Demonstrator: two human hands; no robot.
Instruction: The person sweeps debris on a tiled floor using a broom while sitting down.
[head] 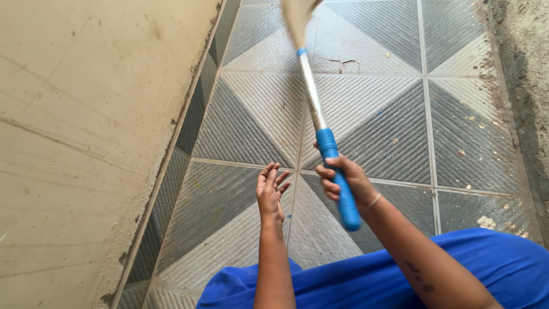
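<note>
In the middle of the frame the right hand [343, 178] is gripping the blue handle of a broom [318, 123], its fingers wrapped fully around it. The broom is slanting up to the top centre, where its straw head is meeting the grey triangle-patterned floor tiles [394, 143]. The left hand [270, 191] is hanging open just left of the handle, fingers spread and holding nothing, beside the beige wall [86, 143].

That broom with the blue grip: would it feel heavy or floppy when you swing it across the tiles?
Probably light: the right hand alone lifts the broom by its blue grip. The thin metal-looking shaft looks straight, so likely stiff. The pale bristles at the far end would likely bend. The ribbed grip should resist slipping.
</note>
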